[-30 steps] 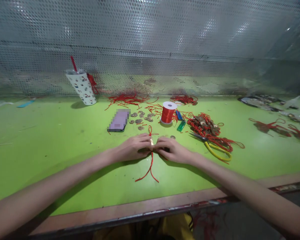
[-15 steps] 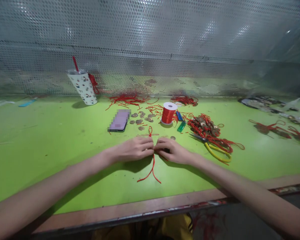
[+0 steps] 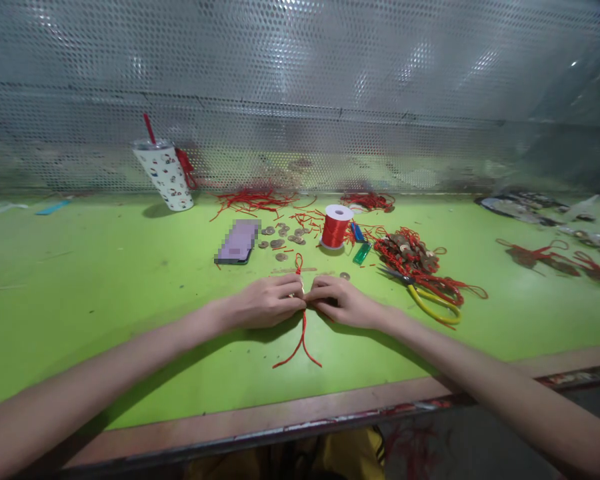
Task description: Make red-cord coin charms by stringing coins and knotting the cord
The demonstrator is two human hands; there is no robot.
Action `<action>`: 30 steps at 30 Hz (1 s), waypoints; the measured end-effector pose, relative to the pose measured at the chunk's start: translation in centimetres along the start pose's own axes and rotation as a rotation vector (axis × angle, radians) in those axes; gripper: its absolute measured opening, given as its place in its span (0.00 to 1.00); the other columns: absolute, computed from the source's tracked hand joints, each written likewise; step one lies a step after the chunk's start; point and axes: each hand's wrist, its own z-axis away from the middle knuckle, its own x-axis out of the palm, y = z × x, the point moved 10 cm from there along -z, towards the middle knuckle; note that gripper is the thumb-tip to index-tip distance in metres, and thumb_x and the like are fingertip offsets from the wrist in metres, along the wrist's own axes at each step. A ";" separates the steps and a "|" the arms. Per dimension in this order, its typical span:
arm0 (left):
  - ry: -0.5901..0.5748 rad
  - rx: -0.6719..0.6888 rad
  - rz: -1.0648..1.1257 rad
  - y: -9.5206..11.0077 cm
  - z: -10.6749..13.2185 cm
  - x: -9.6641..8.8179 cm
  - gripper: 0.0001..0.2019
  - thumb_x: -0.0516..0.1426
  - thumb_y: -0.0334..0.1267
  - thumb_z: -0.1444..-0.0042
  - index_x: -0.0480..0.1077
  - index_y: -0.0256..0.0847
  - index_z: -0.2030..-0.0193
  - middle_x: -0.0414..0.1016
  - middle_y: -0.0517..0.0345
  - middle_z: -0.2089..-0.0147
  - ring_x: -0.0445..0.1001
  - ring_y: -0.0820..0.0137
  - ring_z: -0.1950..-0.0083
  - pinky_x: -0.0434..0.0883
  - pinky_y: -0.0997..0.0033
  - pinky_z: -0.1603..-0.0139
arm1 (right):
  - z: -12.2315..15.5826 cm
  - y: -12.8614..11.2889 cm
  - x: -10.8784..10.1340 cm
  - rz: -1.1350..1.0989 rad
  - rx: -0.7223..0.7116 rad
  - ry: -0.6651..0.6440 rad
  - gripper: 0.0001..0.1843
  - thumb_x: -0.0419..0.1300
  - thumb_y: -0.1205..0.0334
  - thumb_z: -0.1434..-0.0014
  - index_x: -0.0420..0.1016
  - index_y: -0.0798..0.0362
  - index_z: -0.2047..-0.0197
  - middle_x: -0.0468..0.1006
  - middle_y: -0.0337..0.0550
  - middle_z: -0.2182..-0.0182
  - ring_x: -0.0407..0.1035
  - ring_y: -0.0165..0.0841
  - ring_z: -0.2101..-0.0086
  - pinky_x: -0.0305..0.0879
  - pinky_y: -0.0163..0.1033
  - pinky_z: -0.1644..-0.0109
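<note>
A red cord runs between my two hands, with a knotted loop above the fingers and two loose ends spread on the green table below. My left hand is closed on the cord from the left, and the edge of a coin shows at its fingertips. From the right, my right hand pinches at the same cord, its fingertips close to the left ones. The fingers hide most of the coin and the part of the cord they hold.
Beyond my hands lie loose coins, a phone and a spool of red cord. Yellow-handled scissors lie right, beside a pile of corded coins. A patterned tumbler stands back left. The table's front edge is near me.
My fingers have shifted slightly, and a bit more of the coin's edge shows between them. The cord stays between both hands. Otherwise the scene only shifts slightly with the camera.
</note>
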 end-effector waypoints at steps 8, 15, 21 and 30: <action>0.132 -0.043 0.163 -0.2 0.8 -0.6 0.08 0.58 0.29 0.35 0.77 0.41 0.54 0.76 0.49 0.58 0.75 0.65 0.53 0.76 0.62 0.50 | 0.0 0.0 0.3 0.031 0.018 -0.030 0.13 0.56 0.70 0.33 0.83 0.54 0.55 0.76 0.46 0.66 0.69 0.35 0.65 0.65 0.39 0.60; 0.152 -0.046 0.259 0.7 0.7 -1.1 0.08 0.59 0.27 0.37 0.77 0.39 0.54 0.76 0.49 0.60 0.75 0.64 0.53 0.76 0.63 0.51 | -0.1 0.0 0.2 0.024 0.005 -0.024 0.13 0.57 0.72 0.35 0.83 0.54 0.57 0.75 0.45 0.67 0.69 0.34 0.66 0.63 0.38 0.61; 0.139 -0.086 0.285 1.2 1.0 -1.3 0.08 0.59 0.28 0.36 0.77 0.39 0.53 0.79 0.48 0.59 0.77 0.64 0.52 0.77 0.61 0.49 | -0.1 0.0 0.3 0.031 0.009 -0.030 0.14 0.56 0.71 0.34 0.84 0.54 0.54 0.75 0.45 0.67 0.69 0.34 0.65 0.63 0.38 0.61; 0.165 0.028 0.228 4.1 1.1 -2.1 0.09 0.56 0.27 0.35 0.76 0.38 0.52 0.82 0.48 0.61 0.79 0.64 0.54 0.79 0.62 0.51 | 0.0 0.1 0.2 0.035 -0.008 -0.006 0.15 0.57 0.69 0.33 0.83 0.52 0.49 0.76 0.44 0.68 0.69 0.34 0.66 0.63 0.38 0.61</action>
